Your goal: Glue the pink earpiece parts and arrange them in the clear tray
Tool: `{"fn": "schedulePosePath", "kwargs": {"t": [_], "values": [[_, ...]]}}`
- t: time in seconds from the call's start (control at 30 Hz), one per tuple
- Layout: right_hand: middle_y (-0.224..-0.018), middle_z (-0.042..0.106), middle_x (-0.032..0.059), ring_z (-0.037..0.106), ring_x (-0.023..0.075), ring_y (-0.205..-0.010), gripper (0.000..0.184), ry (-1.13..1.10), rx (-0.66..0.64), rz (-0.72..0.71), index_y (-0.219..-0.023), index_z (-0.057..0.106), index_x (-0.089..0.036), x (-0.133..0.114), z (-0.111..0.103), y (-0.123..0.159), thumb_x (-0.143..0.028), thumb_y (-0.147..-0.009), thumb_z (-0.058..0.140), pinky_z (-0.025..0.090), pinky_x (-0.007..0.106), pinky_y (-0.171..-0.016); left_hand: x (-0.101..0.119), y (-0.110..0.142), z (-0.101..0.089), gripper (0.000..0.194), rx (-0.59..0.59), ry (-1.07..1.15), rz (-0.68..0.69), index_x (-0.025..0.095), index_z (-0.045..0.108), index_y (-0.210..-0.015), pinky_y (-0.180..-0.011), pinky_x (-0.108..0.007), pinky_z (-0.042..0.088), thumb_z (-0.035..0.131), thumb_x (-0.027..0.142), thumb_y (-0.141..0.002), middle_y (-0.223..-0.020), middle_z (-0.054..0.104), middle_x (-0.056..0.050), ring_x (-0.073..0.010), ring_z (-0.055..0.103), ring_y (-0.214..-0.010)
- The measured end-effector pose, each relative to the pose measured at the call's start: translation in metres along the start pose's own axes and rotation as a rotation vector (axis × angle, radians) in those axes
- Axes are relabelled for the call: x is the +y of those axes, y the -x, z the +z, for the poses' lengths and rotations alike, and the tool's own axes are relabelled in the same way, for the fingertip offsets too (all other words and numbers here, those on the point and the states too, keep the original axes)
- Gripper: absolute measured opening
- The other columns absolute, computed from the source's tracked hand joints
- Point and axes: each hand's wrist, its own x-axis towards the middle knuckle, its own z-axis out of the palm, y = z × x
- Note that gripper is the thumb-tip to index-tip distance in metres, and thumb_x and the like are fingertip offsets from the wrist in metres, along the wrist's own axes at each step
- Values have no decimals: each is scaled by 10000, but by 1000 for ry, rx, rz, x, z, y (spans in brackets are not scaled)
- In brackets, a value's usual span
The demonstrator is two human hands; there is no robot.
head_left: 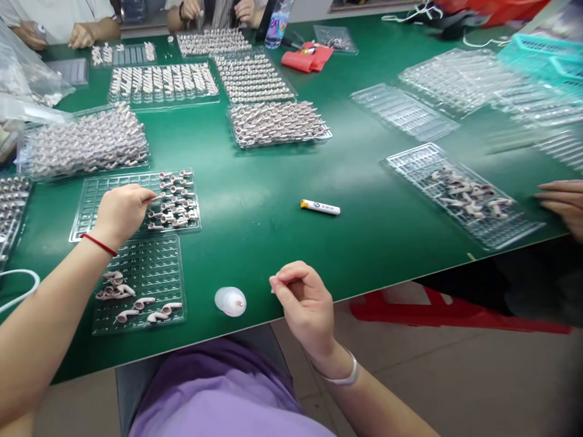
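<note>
My left hand, with a red cord on its wrist, is pinched over a clear compartment tray. Its fingertips close on a small pale pipe-shaped part, beside several like parts set in rows on the tray's right side. Nearer to me lies a second clear tray with loose pipe-shaped parts. My right hand, with a pale band on the wrist, is raised at the table edge. Thumb and forefinger press together there; what they hold is too small to name. Left of it stands a small white bottle.
A white and yellow marker-like tube lies mid-table. Stacked filled trays stand farther back. At the right are a tray of loose parts, empty clear trays and a co-worker's hand. Other people's hands show across the table.
</note>
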Motion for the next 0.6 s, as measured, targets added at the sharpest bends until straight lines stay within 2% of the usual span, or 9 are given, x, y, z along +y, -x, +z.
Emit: {"fn": "schedulePosePath", "kwargs": {"t": [0.17, 0.37, 0.5, 0.6], "values": [[-808, 493, -1, 500, 122, -674, 92, -15, -1, 9, -828, 549, -217, 4, -2, 1, -175, -872, 618, 442, 255, -579, 3, 1, 0, 303, -45, -54, 23, 184, 760, -921, -679, -341, 464, 474, 276, -884, -951, 743, -113, -269, 685, -834], [-812, 476, 1, 495, 129, -722, 117, 35, -20, -18, -818, 543, -216, 2, 0, -1, -143, -853, 628, 441, 252, -613, 6, 2, -3, 294, -79, -56, 50, 155, 749, -968, -716, -362, 487, 486, 230, -860, -947, 754, -117, -290, 692, -861], [-880, 476, 24, 524, 141, -771, 82, 52, -79, -17, -898, 548, -217, -1, -3, -3, -147, -871, 581, 480, 264, -646, 6, 7, -17, 273, -47, -26, 26, 174, 741, -987, -755, -358, 503, 507, 220, -857, -972, 758, -87, -264, 691, -876], [-1046, 514, 65, 567, 175, -922, 260, 97, -229, -34, -1104, 533, -238, -5, -7, -1, -136, -866, 548, 519, 334, -803, 13, 25, -35, 242, 49, 45, 4, 218, 739, -957, -776, -327, 500, 515, 273, -887, -982, 752, -56, -233, 686, -892]]}}
